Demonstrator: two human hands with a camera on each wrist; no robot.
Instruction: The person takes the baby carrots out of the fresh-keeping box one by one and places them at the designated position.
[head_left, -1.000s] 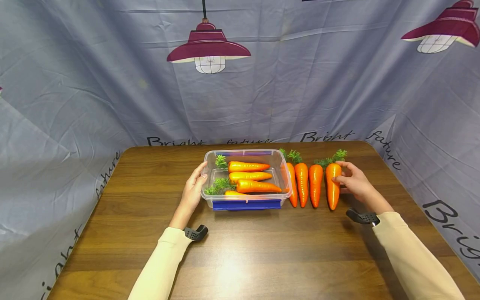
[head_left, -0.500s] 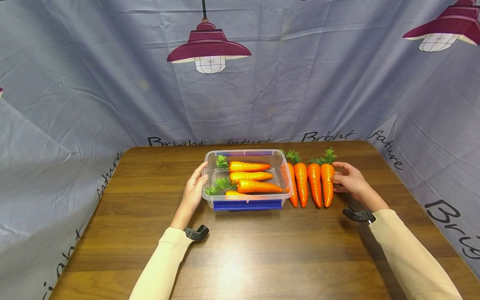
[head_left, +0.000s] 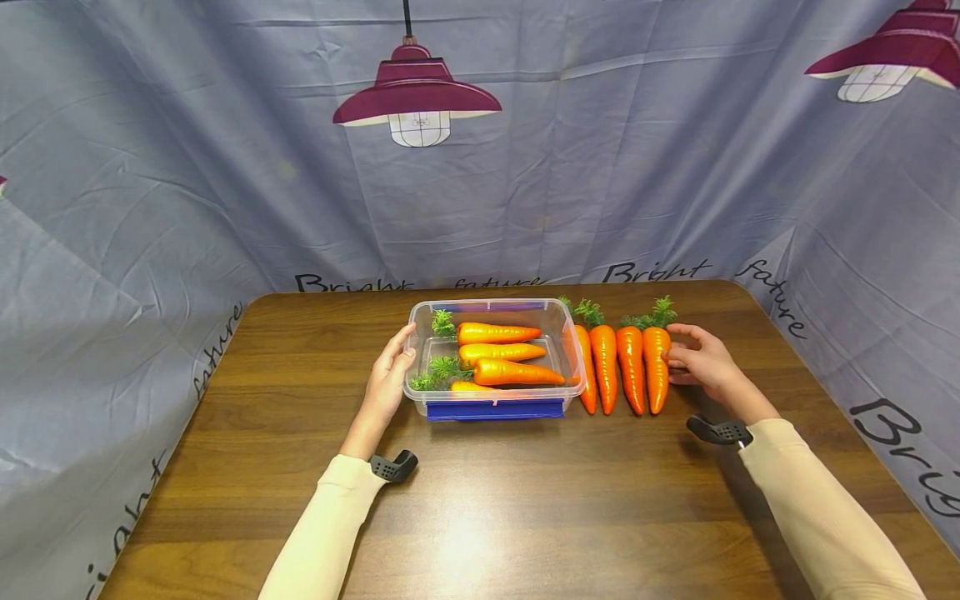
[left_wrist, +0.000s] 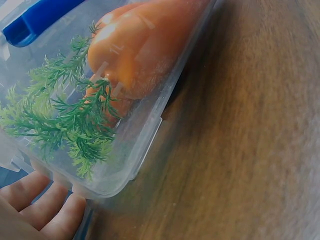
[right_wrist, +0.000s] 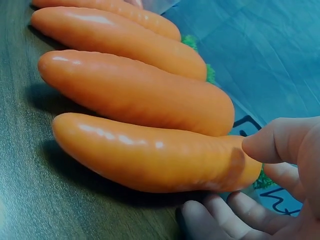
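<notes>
My left hand (head_left: 386,379) rests against the left end of a clear plastic food container (head_left: 573,354), its fingertips (left_wrist: 70,212) touching the outer wall below the rim. Inside lie several orange carrots (head_left: 517,372), green tops toward the left. On the right, my right hand (head_left: 705,364) holds the thick end of the outermost carrot (head_left: 657,375); the thumb (right_wrist: 260,145) lies on top and the other fingers reach along its right side. This carrot lies on the table, tip toward me, close beside another carrot (head_left: 632,367).
More carrots (head_left: 603,358) stand in a row between that pair and the container, one partly hidden by its right wall. A blue latch (head_left: 495,409) hangs at the container's front. The wooden table (head_left: 525,500) ends at a grey curtain (head_left: 480,208) behind.
My right hand has slid the outermost carrot left, up beside its neighbour, then hardly moved in the last half second. The left hand and the container have stayed put.
</notes>
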